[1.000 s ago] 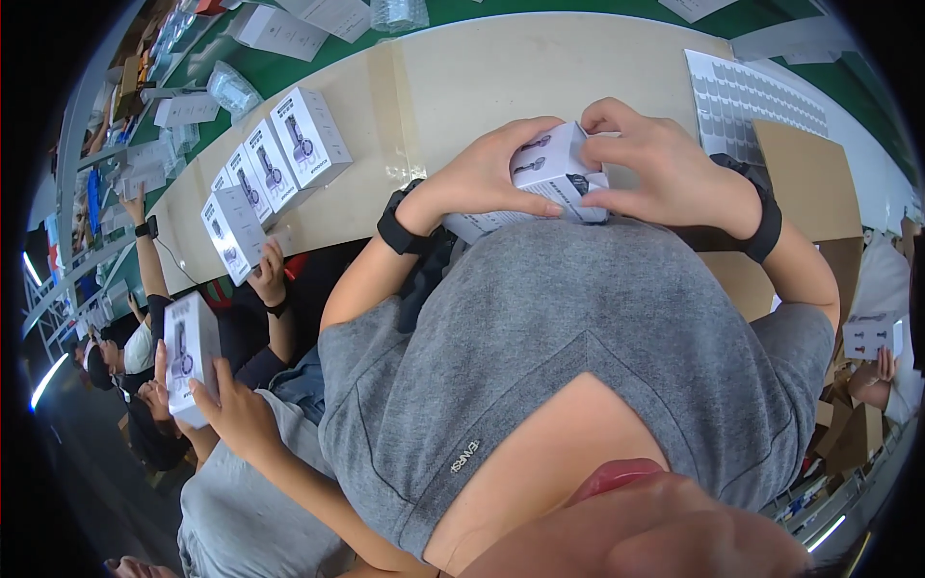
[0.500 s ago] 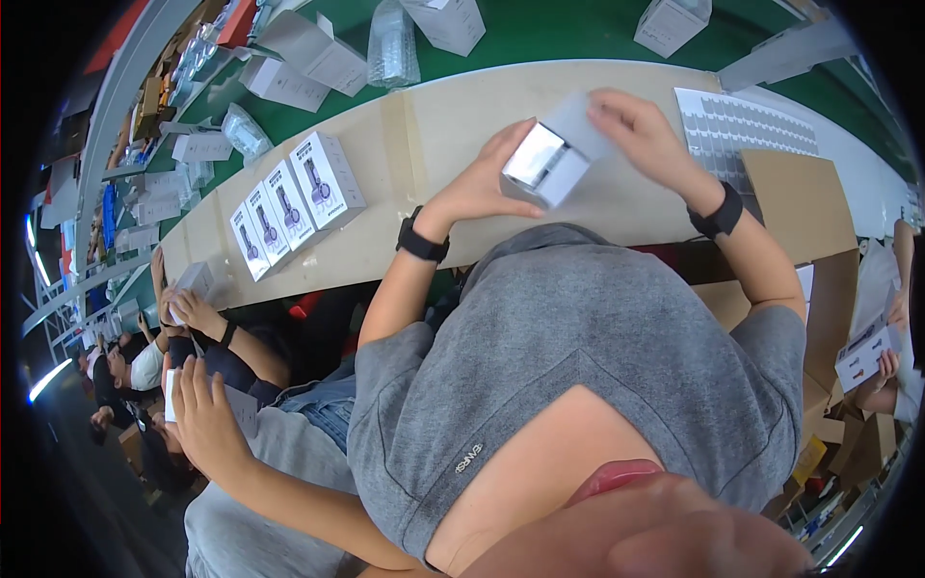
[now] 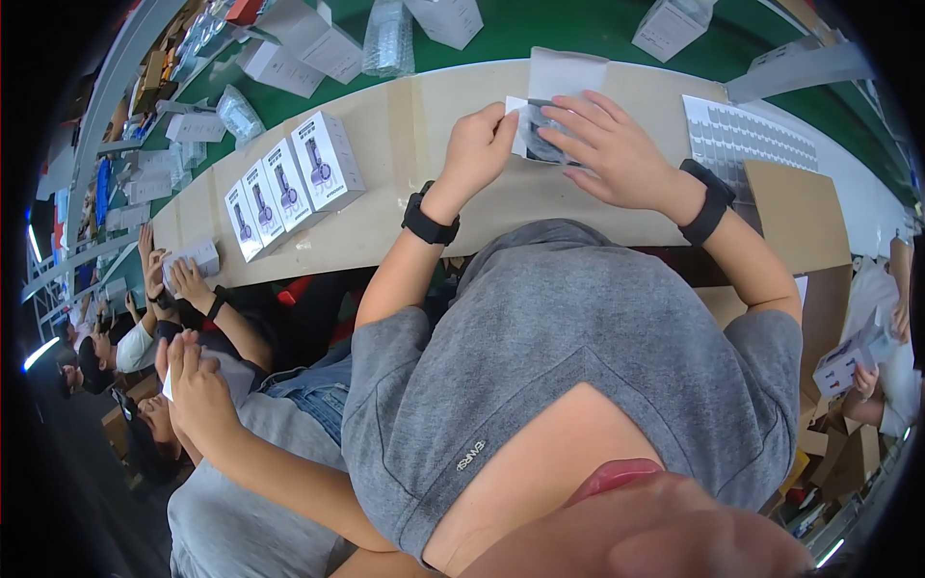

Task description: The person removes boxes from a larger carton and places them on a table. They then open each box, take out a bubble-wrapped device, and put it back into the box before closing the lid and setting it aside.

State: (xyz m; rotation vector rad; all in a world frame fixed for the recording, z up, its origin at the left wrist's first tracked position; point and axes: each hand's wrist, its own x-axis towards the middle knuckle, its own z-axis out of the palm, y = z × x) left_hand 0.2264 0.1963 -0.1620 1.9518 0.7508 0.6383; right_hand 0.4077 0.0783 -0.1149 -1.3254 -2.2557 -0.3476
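An open white carton (image 3: 520, 144) stands on the beige tabletop in front of me, its lid flap (image 3: 568, 72) raised on the far side. Something dark shows inside, mostly covered by fingers, so its kind is unclear. My left hand (image 3: 477, 154) pinches the carton's left side flap between thumb and fingers. Over the opening lies my right hand (image 3: 612, 149), its fingers stretched out and apart, touching the contents or the rim; I cannot tell which.
Several white printed boxes (image 3: 323, 164) stand in a row to the left. A sheet of silver labels (image 3: 752, 135) and a brown cardboard box (image 3: 800, 217) are at the right. Beyond runs a green belt (image 3: 549, 29) with cartons and a bubble-wrap bag (image 3: 388, 39). Co-workers' hands (image 3: 202, 395) hold boxes at left.
The carton has moved slightly away from me, and its lid now stands raised. My right hand has left the lid for the opening. My left hand has shifted to the side flap.
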